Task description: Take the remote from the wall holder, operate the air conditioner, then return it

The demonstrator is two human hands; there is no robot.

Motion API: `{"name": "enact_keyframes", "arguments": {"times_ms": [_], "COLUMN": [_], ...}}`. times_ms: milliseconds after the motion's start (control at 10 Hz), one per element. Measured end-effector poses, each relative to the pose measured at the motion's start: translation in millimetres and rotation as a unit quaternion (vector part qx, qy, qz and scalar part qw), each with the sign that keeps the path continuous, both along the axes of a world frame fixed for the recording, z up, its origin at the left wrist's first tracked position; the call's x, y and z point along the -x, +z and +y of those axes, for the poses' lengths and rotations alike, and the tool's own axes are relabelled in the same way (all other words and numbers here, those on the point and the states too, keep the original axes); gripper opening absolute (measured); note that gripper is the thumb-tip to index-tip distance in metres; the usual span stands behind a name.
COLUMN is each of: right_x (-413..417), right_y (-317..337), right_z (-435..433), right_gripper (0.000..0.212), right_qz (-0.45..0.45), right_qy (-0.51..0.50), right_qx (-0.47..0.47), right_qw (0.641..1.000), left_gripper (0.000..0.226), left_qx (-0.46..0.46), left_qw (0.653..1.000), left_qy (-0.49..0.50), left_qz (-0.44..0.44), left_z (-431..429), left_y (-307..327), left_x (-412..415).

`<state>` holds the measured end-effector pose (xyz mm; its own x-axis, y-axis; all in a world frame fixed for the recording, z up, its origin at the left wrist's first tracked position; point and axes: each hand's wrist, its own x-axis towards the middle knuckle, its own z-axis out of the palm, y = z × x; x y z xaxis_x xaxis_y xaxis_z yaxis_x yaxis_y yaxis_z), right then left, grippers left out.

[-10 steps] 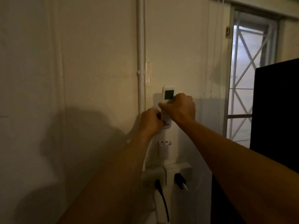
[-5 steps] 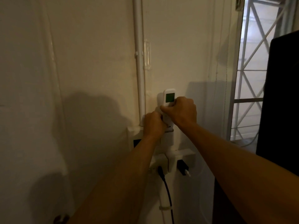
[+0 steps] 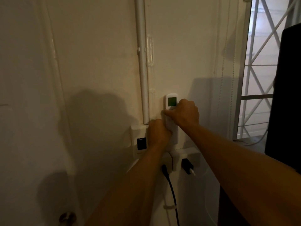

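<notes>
A white remote [image 3: 171, 101] with a green screen stands upright against the wall, its lower part sitting in a white wall holder [image 3: 174, 138]. My right hand [image 3: 185, 113] is closed around the remote just below the screen. My left hand [image 3: 158, 131] grips the lower left side, at the remote and holder; which of the two it holds I cannot tell. The remote's buttons are hidden by my fingers.
A white conduit pipe [image 3: 143, 62] runs down to a switch box [image 3: 140, 141]. Below are sockets with a black plug and cable [image 3: 169, 185] and a charger [image 3: 187, 167]. A dark cabinet [image 3: 286, 95] stands at right, beside a window grille [image 3: 260, 62]. A door knob [image 3: 67, 218] shows bottom left.
The view has tilted downward, so the switch box and door knob have come into sight. Both hands stay on the remote, which sits lower, nearer the sockets.
</notes>
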<state>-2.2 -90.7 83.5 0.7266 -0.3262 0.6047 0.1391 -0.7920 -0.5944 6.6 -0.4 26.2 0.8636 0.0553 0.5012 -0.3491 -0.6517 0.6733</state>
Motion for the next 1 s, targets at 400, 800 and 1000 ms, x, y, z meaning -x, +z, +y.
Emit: {"name": "enact_keyframes", "arguments": {"times_ms": [400, 800, 1000], "right_x": [-0.9, 10.7, 30.7], "right_y": [-24.9, -27.4, -42.7], "right_z": [3.2, -5.6, -6.5], "right_gripper": [0.049, 0.047, 0.031], "right_qz": [0.018, 0.086, 0.183], "right_qy": [-0.013, 0.047, 0.05], "right_qx": [-0.004, -0.008, 0.079], "right_qw": [1.0, 0.995, 0.979], "left_gripper": [0.011, 0.011, 0.016], "left_qx": [0.005, -0.045, -0.08], "left_qw": [1.0, 0.999, 0.996], "left_qy": [0.023, -0.011, -0.025], "left_qz": [-0.018, 0.001, 0.038], "left_z": [-2.7, 3.3, 10.7], "left_y": [-1.3, 4.0, -3.8], "left_x": [-4.5, -5.3, 2.4]}}
